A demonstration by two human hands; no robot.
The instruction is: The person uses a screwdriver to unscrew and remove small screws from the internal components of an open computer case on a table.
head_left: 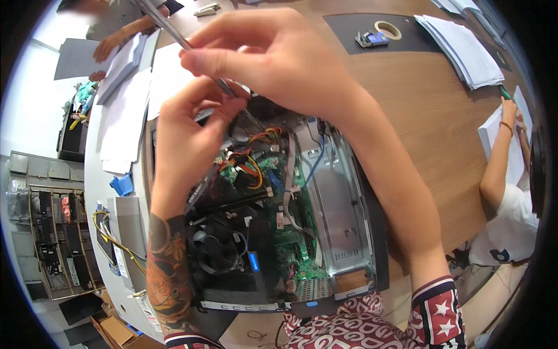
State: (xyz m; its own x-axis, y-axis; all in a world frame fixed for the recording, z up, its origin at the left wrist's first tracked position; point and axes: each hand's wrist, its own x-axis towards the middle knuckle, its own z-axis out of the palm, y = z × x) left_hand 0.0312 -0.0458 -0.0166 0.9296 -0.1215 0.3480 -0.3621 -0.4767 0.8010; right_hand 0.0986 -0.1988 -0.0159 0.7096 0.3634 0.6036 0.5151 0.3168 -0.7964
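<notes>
Head view, looking down.

Right hand: raised over the upper end of the open computer case, fingers closed in a pinch on a thin metal screwdriver whose shaft slants from upper left down toward the case.

Left hand: tattooed forearm rising from the lower edge; thumb and fingers pinched together at the lower part of the same screwdriver shaft, just above the cables. What lies under the tip is hidden by the fingers.

Computer case: lid off, lying flat on the wooden bench, directly below both hands. Inside: green circuit board, black cooling fan at lower left, bundle of red, yellow and orange wires just beneath the left hand, a blue cable, a bare grey metal bay on the right.

Bench, far side: roll of tape and a small blue-and-grey object beside it on a dark mat; stack of white papers at upper right; more white sheets at upper left.

Other people: one person's arm at the right edge resting on papers; another person's hand at upper left on a paper pile.
</notes>
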